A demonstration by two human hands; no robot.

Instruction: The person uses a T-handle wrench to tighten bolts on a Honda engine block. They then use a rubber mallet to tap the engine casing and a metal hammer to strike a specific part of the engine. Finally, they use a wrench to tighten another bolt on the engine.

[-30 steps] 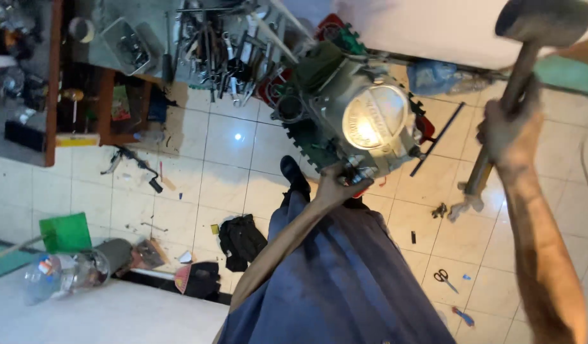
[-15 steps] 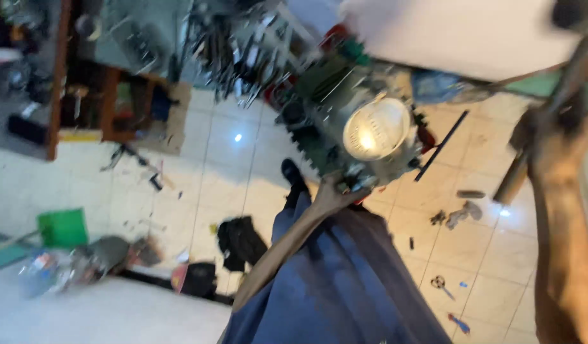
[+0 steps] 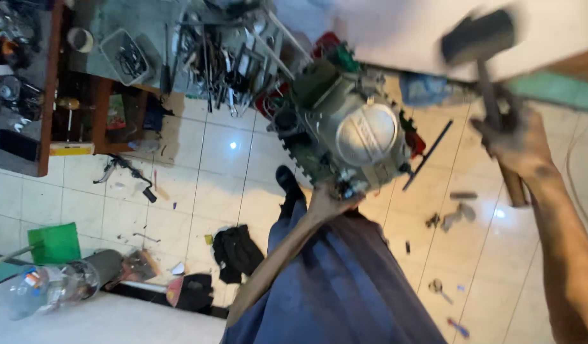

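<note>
Nearest to the camera, the left hand (image 3: 329, 200) was under a grey metal engine part (image 3: 351, 137) with a round domed cover, holding it from below above the blue trousers (image 3: 345, 286), though the fingers were mostly hidden, so I cannot tell how tightly they closed. The right hand (image 3: 514, 140) was closed around the wooden handle of a hammer (image 3: 482, 57), whose dark head was blurred, up and to the right of the engine part and apart from it. Farther away were the white tiled floor (image 3: 224, 165) with a pair of scissors (image 3: 437, 288), a black cloth (image 3: 236, 251) and a clear plastic bottle (image 3: 48, 286), and beyond them a workbench (image 3: 51, 95) beside a heap of metal tools (image 3: 224, 57).
</note>
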